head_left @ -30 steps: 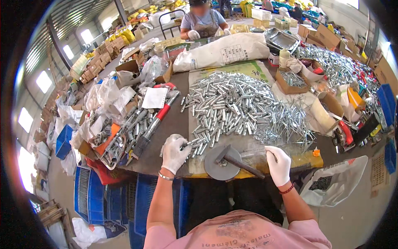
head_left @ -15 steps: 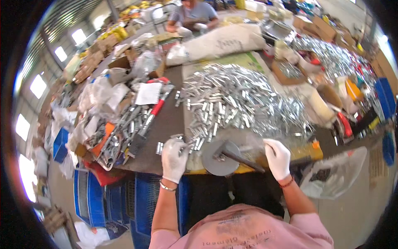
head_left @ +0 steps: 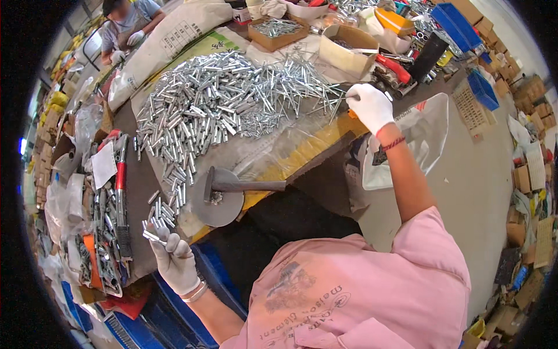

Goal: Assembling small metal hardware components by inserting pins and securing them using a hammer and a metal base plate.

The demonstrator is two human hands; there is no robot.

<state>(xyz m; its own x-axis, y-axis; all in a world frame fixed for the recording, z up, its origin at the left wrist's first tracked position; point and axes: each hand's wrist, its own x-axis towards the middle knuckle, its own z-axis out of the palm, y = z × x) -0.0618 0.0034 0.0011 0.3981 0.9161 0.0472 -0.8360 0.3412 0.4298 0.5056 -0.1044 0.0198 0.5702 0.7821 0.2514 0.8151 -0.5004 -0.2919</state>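
Note:
My left hand (head_left: 176,264), in a white glove, is raised at the table's near edge, its fingers closed around a short silver metal tube (head_left: 154,237). Several similar tubes lie just beyond it. My right hand (head_left: 370,107), also gloved, reaches to the right end of the heap, its fingers pinched on a thin metal rod (head_left: 335,99); a small silver end shows at the hand's outer side. Short metal tubes (head_left: 197,99) form the heap's left part and long thin rods (head_left: 290,87) its right. Between my hands a hammer (head_left: 250,186) lies on a round grey plate (head_left: 222,208).
Tools and metal parts (head_left: 104,232) crowd the left side. At the back are a long white sack (head_left: 174,41), a cardboard box of rods (head_left: 279,38) and a red-handled tool (head_left: 395,68). A white plastic bag (head_left: 427,139) hangs right of the table. A co-worker (head_left: 128,29) sits across.
My view has turned to the right. My right hand has moved from the table's front edge to the rods. My left hand has lifted off the tubes with one in its fingers.

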